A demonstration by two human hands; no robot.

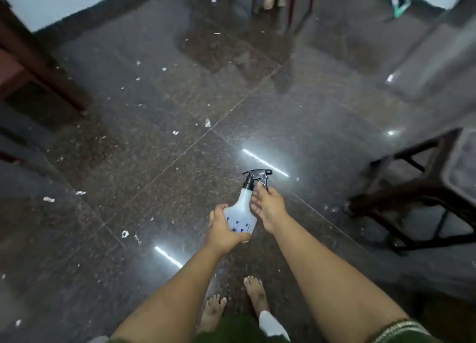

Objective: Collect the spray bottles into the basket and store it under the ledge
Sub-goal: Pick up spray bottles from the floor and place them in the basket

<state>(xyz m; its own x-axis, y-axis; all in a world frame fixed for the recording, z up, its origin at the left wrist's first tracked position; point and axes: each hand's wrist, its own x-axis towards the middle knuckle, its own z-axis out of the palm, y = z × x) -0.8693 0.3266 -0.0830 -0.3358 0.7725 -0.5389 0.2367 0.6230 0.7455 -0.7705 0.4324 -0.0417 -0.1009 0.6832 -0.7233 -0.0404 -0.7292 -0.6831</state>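
Note:
A translucent white spray bottle (243,208) with a black trigger head and small blue flower prints is held above the dark floor, in front of me. My left hand (222,230) wraps around its wide lower body. My right hand (268,204) rests against its neck, fingertips touching the black trigger. No basket is clearly visible; the frame is blurred by motion.
Dark polished granite floor (154,136) scattered with small white paper scraps. A dark metal stand (412,193) with a grey tray-like top is at right. Wooden furniture legs (38,67) stand at left, more legs at the top centre. My bare feet (231,304) are below.

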